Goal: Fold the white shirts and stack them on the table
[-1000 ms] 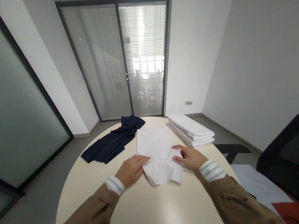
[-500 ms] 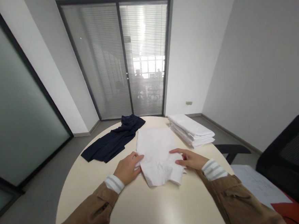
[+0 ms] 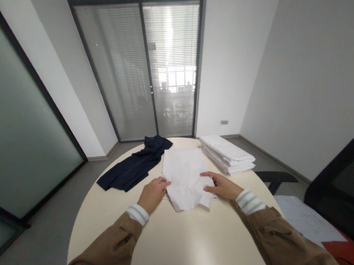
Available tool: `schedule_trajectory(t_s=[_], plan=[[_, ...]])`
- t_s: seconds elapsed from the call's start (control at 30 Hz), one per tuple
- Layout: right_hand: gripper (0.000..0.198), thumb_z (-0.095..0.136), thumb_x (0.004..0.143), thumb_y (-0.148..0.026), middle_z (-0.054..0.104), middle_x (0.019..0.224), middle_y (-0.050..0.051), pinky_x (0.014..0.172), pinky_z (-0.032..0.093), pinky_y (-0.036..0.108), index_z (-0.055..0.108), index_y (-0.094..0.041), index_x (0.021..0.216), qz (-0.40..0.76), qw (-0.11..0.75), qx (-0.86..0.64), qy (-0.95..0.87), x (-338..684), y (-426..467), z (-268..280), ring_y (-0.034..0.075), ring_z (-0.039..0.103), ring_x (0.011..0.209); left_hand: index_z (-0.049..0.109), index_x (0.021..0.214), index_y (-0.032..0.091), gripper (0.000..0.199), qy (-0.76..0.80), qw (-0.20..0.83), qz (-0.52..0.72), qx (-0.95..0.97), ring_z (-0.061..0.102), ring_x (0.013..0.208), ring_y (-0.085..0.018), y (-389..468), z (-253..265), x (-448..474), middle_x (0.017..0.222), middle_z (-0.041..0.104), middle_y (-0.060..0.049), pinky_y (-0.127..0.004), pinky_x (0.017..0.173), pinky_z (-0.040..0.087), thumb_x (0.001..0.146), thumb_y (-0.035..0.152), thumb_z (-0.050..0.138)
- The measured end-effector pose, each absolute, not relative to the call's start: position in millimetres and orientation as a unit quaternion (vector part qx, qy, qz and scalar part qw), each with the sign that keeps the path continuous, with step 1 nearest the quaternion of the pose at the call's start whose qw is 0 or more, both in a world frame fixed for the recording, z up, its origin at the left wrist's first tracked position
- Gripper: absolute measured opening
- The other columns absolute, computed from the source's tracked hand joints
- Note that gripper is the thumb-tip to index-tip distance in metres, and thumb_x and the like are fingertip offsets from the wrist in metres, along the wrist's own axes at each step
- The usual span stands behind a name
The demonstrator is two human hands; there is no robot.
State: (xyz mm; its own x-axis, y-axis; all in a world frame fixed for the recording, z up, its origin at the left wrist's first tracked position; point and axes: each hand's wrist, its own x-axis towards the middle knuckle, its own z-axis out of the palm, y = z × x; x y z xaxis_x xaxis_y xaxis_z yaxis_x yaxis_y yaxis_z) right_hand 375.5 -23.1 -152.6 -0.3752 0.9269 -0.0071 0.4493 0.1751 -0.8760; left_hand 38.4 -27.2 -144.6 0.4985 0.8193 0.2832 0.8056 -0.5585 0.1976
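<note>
A folded white garment (image 3: 184, 168) lies flat before me, its near end crumpled and flaring out; I cannot tell its exact kind. At its left edge, my left hand (image 3: 153, 192) is closed, thumb and fingers pinching the cloth. My right hand (image 3: 224, 185) grips the right edge, with index finger and thumb lying over the fabric and the other fingers partly hidden. Left of the garment is a dark navy piece of clothing (image 3: 135, 165), loosely laid out. On the right sits a stack of folded white garments (image 3: 227, 155).
Everything lies on a round cream table (image 3: 173, 246). A black office chair (image 3: 347, 185) stands at the right, with white paper (image 3: 307, 216) and something red (image 3: 339, 250) on its seat. Beyond the table is a glass partition with blinds (image 3: 172, 68).
Both hands have shifted slightly away from me with the white garment's near end, which now reaches less far toward me. The navy clothing and the stack stay put.
</note>
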Motion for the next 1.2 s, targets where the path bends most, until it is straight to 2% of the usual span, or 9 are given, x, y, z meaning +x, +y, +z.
schedule_trajectory(t_s=[0.17, 0.27, 0.4, 0.5, 0.63, 0.73, 0.9, 1.07, 1.2], plan=[[0.059, 0.064, 0.084, -0.052, 0.068, 0.112, 0.009, 0.084, 0.053, 0.039, 0.055, -0.019, 0.132, 0.349, 0.308, -0.476, -0.747, 377, -18, -157, 0.023, 0.064, 0.092, 0.069, 0.120, 0.026, 0.034, 0.484, 0.014, 0.200, 0.852, 0.064, 0.106, -0.023, -22, -147, 40, 0.120, 0.068, -0.005, -0.033, 0.087, 0.052, 0.092, 0.015, 0.053], [0.049, 0.060, 0.087, -0.054, 0.069, 0.106, 0.008, 0.080, 0.053, 0.038, 0.064, -0.020, 0.122, 0.310, 0.337, -0.482, -0.747, 375, -21, -150, 0.022, 0.063, 0.088, 0.067, 0.124, 0.027, 0.036, 0.487, 0.047, 0.258, 0.833, 0.065, 0.103, -0.021, -22, -149, 39, 0.121, 0.067, -0.004, -0.033, 0.089, 0.052, 0.095, 0.017, 0.049], [0.049, 0.059, 0.086, -0.060, 0.068, 0.085, 0.006, 0.062, 0.050, 0.030, 0.069, -0.018, 0.109, 0.371, 0.396, -0.493, -0.680, 370, -21, -147, 0.018, 0.060, 0.071, 0.067, 0.123, 0.022, 0.035, 0.487, 0.114, 0.384, 0.776, 0.066, 0.100, -0.019, -21, -151, 39, 0.126, 0.062, -0.008, -0.033, 0.092, 0.052, 0.099, 0.024, 0.042], [0.052, 0.069, 0.079, -0.057, 0.068, 0.094, 0.006, 0.065, 0.051, 0.030, 0.066, -0.018, 0.112, 0.441, 0.416, -0.470, -0.642, 370, -20, -150, 0.017, 0.061, 0.076, 0.067, 0.124, 0.021, 0.039, 0.538, 0.125, 0.415, 0.723, 0.067, 0.083, -0.018, -22, -149, 40, 0.117, 0.063, -0.010, -0.035, 0.083, 0.053, 0.101, 0.040, 0.042], [0.083, 0.087, 0.061, -0.042, 0.068, 0.106, 0.006, 0.081, 0.053, 0.034, 0.053, -0.020, 0.133, 0.533, 0.395, -0.424, -0.616, 372, -21, -153, 0.019, 0.065, 0.090, 0.061, 0.133, 0.023, 0.048, 0.570, 0.162, 0.378, 0.711, 0.068, 0.086, -0.021, -25, -146, 39, 0.096, 0.073, -0.007, -0.033, 0.081, 0.051, 0.103, 0.048, 0.032], [0.102, 0.089, 0.060, -0.040, 0.068, 0.091, 0.002, 0.071, 0.053, 0.031, 0.039, -0.020, 0.146, 0.583, 0.357, -0.420, -0.597, 373, -25, -152, 0.017, 0.064, 0.077, 0.051, 0.143, 0.024, 0.053, 0.623, 0.147, 0.301, 0.707, 0.070, 0.080, -0.025, -27, -145, 37, 0.083, 0.074, -0.006, -0.034, 0.072, 0.049, 0.103, 0.051, 0.028], [0.088, 0.080, 0.072, -0.051, 0.056, 0.070, -0.006, 0.055, 0.043, 0.023, 0.040, -0.018, 0.144, 0.584, 0.333, -0.436, -0.598, 373, -25, -154, 0.009, 0.051, 0.058, 0.051, 0.141, 0.026, 0.055, 0.669, 0.109, 0.204, 0.706, 0.070, 0.089, -0.032, -30, -140, 39, 0.092, 0.075, -0.010, -0.037, 0.071, 0.047, 0.099, 0.056, 0.031], [0.082, 0.086, 0.066, -0.044, 0.054, 0.076, -0.006, 0.056, 0.044, 0.023, 0.048, -0.022, 0.135, 0.582, 0.344, -0.431, -0.598, 374, -21, -160, 0.010, 0.050, 0.063, 0.064, 0.122, 0.029, 0.047, 0.683, 0.140, 0.197, 0.690, 0.069, 0.093, -0.032, -30, -138, 40, 0.096, 0.075, -0.008, -0.035, 0.072, 0.046, 0.097, 0.057, 0.035], [0.068, 0.085, 0.067, -0.042, 0.052, 0.073, -0.006, 0.055, 0.042, 0.023, 0.055, -0.020, 0.124, 0.587, 0.347, -0.417, -0.601, 374, -21, -160, 0.009, 0.047, 0.060, 0.064, 0.119, 0.029, 0.043, 0.672, 0.149, 0.213, 0.693, 0.069, 0.090, -0.030, -30, -138, 38, 0.092, 0.074, -0.006, -0.035, 0.071, 0.045, 0.096, 0.055, 0.039]])
